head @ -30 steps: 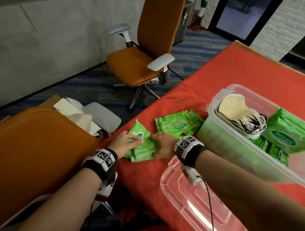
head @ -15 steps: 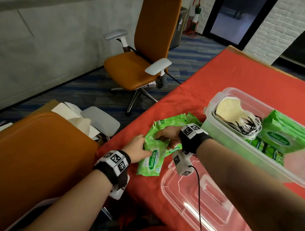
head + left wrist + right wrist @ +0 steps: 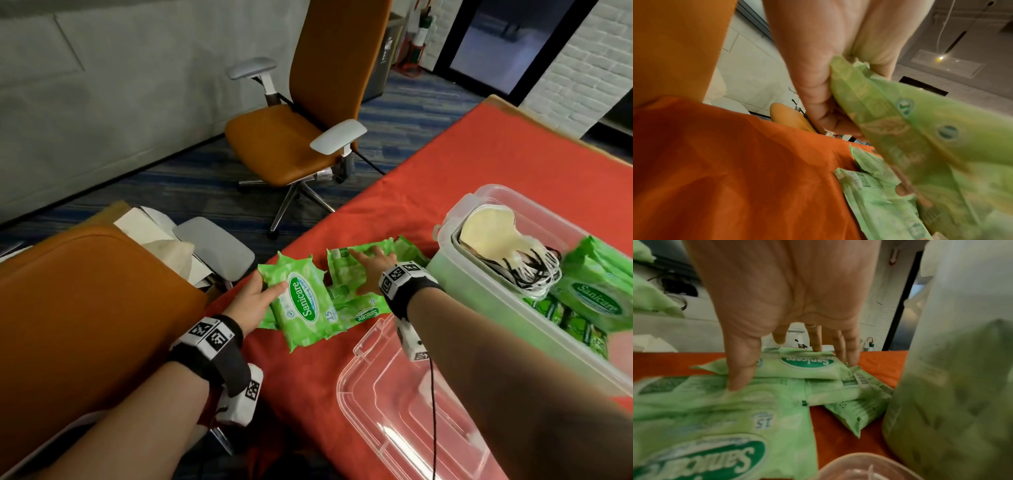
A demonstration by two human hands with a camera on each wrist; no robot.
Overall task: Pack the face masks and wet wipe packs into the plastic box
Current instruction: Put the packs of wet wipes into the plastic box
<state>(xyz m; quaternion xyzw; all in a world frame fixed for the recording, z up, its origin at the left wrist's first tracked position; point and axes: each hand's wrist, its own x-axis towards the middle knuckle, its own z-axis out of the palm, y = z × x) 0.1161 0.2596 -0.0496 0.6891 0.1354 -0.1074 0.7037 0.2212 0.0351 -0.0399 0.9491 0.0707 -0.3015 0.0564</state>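
My right hand [image 3: 371,274] has let go, now flat on the far packs [image 3: 356,265]; my left hand [image 3: 251,303] grips one pack [image 3: 301,310]. The box [image 3: 479,274] holds masks [image 3: 493,236] and packs.

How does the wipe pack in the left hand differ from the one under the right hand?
The held pack is gripped off the cloth by the left hand, logo up; the far pack lies on the red tablecloth under the right hand, its printed back up. Both are green.
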